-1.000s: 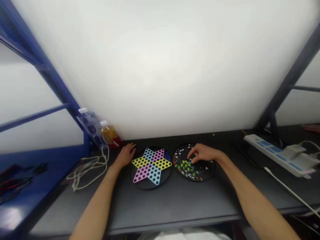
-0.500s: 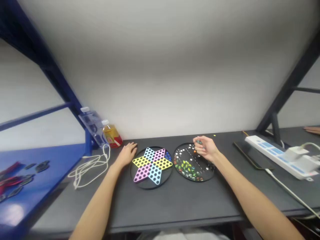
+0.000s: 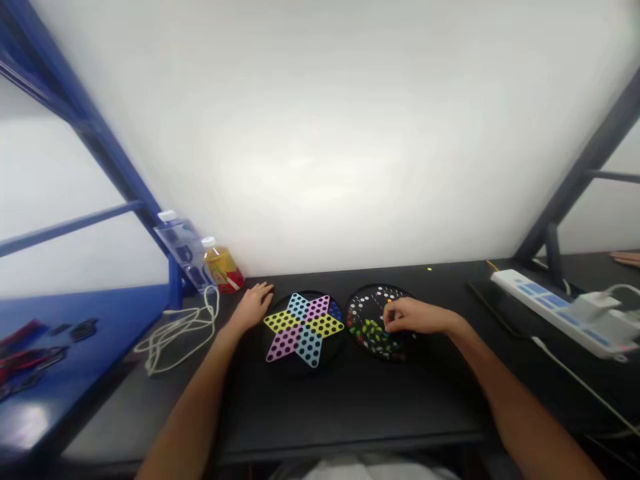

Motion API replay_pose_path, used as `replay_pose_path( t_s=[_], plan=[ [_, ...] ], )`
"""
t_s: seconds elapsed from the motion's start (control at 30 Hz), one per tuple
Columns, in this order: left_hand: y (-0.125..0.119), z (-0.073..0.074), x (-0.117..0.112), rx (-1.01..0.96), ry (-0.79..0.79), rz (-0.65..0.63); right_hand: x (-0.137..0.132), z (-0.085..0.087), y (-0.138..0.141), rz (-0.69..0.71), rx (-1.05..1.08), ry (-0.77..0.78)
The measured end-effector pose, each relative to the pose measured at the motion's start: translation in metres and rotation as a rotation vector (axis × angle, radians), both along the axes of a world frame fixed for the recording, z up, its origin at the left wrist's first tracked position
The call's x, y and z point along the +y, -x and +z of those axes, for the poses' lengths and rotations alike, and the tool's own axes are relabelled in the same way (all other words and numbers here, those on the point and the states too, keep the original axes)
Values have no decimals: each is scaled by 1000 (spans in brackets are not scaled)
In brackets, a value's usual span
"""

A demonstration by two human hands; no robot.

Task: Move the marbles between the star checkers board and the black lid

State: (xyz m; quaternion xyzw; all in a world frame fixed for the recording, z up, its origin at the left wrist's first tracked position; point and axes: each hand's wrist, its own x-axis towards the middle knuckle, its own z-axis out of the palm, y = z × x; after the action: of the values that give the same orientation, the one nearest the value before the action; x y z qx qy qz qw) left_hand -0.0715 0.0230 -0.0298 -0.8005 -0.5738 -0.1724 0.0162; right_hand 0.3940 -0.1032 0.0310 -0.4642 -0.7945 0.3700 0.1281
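Marble tray (image 3: pixel 361 300), round and black, sits on the counter (image 3: pixel 350 407), 1 of 2 discs there. R hand (image 3: pixel 415 317) lies low over it, palm down, fingers (image 3: pixel 391 320) curled into the marbles (image 3: pixel 369 330); can't tell if the grip's on one. Hand's lower than a moment ago, when it was raised. L hand (image 3: pixel 254 303) rests open, palm down, just left of star board (image 3: pixel 304 330), w/ a few blue marbles (image 3: pixel 336 311) on it. Further out: 1 bottle (image 3: pixel 223 270), 1 white cord (image 3: pixel 180 337), 1 power strip (image 3: pixel 545 310).
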Motion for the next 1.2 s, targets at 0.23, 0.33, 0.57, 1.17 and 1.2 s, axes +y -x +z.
replay_pose_path(
  t_s=[0.23,0.33,0.57,1.17,1.2],
  plan=[
    [-16,23,-15,-286,16,-69,-2,-3,8,-3,-25,38],
    [-32,32,-24,-407,64,-118,1,-2,4,-23,74,61],
    [-50,39,-31,-308,89,-175,14,-15,15,-284,740,218],
    [-36,46,-34,-205,97,-92,62,-8,138,-492,1229,422],
    [-35,45,-35,-227,93,-91,64,-7,149,-512,1199,399]
  ],
)
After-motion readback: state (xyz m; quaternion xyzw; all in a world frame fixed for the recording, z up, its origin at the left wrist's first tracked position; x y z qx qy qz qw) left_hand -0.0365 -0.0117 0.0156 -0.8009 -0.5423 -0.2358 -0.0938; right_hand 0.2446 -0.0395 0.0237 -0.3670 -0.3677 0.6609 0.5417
